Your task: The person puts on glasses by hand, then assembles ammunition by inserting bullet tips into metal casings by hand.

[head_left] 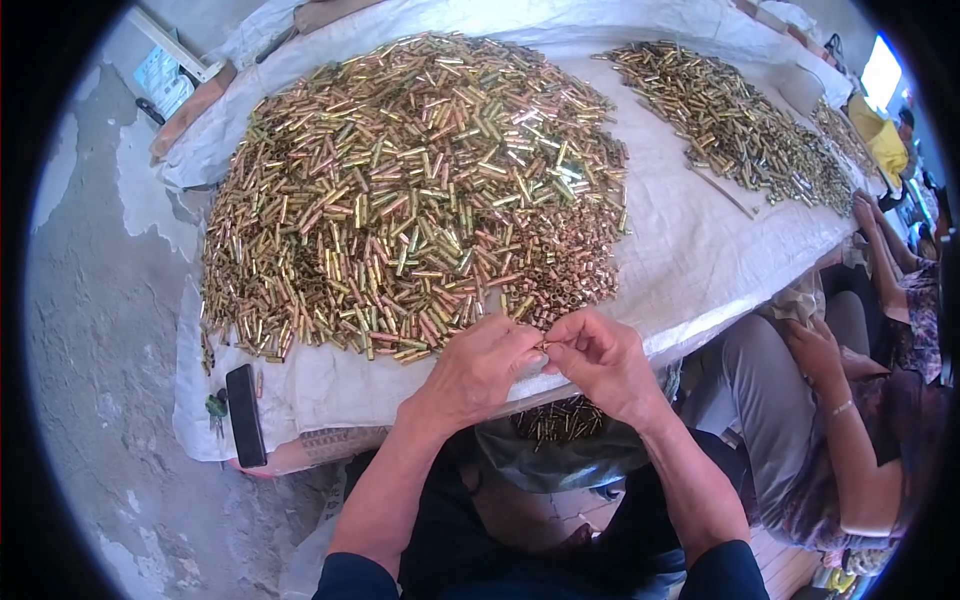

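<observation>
At the table's near edge, my left hand [482, 367] and my right hand [603, 362] meet with their fingertips pinched together. Between them shows a small gold-coloured metal piece [544, 347], mostly hidden by the fingers and too small to name. Just beyond my hands spreads a big heap of gold-coloured metal tubes [400, 190], some with a pinkish or greenish sheen. Short ring-like metal pieces [570, 265] lie at the heap's near right side. Below my hands, a dark bag [545, 470] hangs open under the edge, with several slim metal pieces [560, 420] in it.
White sheeting [690, 255] covers the table. A black phone [246, 415] and keys [216, 408] lie at its near left corner. Another heap of metal tubes [735, 115] and a thin stick [722, 192] lie to the right. A co-worker's arm [850, 440] is close on my right.
</observation>
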`<state>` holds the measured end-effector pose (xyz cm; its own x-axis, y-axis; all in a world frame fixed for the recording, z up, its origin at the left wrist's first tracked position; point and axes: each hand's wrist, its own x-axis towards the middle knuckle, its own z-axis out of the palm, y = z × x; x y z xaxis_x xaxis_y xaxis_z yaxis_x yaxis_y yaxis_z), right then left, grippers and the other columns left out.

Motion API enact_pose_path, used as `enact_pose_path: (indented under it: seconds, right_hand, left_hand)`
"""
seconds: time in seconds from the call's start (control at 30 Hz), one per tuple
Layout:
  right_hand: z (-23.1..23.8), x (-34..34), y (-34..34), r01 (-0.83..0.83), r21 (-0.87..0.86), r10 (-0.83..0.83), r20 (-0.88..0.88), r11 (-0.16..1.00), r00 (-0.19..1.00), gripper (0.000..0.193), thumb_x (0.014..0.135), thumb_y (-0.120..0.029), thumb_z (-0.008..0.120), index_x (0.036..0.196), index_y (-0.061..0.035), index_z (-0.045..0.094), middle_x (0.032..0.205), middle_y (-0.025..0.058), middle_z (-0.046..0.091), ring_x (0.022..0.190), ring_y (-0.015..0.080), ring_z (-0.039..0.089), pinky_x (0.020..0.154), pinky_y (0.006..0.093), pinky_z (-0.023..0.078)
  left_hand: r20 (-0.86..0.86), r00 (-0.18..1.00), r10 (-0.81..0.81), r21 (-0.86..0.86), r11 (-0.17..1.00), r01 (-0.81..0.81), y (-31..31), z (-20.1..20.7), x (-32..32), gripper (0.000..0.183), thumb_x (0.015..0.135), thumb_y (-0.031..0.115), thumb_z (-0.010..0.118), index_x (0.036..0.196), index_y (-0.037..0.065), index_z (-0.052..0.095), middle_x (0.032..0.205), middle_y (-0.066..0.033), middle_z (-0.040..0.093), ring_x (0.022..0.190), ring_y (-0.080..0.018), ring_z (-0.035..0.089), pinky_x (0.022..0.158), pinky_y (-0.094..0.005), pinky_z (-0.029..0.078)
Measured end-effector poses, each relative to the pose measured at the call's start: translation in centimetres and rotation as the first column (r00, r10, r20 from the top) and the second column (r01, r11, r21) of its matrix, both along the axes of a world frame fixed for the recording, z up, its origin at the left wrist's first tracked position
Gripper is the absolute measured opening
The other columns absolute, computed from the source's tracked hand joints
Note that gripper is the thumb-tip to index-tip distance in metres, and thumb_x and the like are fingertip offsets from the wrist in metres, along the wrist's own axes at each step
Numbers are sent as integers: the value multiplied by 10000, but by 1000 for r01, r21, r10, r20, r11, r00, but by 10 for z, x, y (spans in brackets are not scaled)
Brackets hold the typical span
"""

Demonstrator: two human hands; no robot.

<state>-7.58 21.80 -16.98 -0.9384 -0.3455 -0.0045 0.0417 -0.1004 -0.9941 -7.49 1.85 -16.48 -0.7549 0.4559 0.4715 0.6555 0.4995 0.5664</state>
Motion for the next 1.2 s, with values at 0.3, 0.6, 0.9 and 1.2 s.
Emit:
enact_pose_path:
  seconds: [0.3, 0.6, 0.9, 1.2]
  right_hand:
    - [3, 6, -1, -44, -13, 44, -21, 999, 999, 106, 950, -16, 641, 1026, 25, 578, 926, 37, 626, 832, 94, 631, 719, 235, 537]
    - [-11, 13, 12, -308, 0, 306, 116, 951, 945, 210, 942, -171, 692, 944, -14, 552, 810, 28, 619, 753, 106, 646, 676, 251, 531]
    - [-4, 21, 16, -287, 65, 289, -20, 956, 957, 203, 942, -162, 688, 944, -10, 553, 776, 39, 625, 725, 102, 613, 654, 269, 503]
    - [7, -14, 43, -184, 363, 274, -213, 913, 938, 111, 908, -87, 676, 935, 16, 644, 821, 94, 640, 773, 145, 579, 714, 310, 488]
  left_hand:
    - [23, 999, -24, 84, 996, 22, 3, 4, 4, 135, 895, 69, 648, 1001, -7, 615, 807, -129, 525, 737, -310, 577, 631, -399, 469]
    - [263, 959, -105, 264, 964, 33, 13, -5, 23, 135, 944, 61, 575, 832, -14, 568, 697, -118, 519, 617, -273, 532, 554, -365, 417]
    - [566, 808, -160, 394, 914, -95, 21, -6, 31, 221, 964, 92, 534, 770, -12, 523, 624, -93, 474, 553, -161, 458, 518, -337, 371]
    - [469, 872, -136, 19, 989, 145, 29, -2, 33, 207, 913, 120, 572, 756, -10, 534, 695, -190, 554, 622, -349, 556, 587, -438, 432]
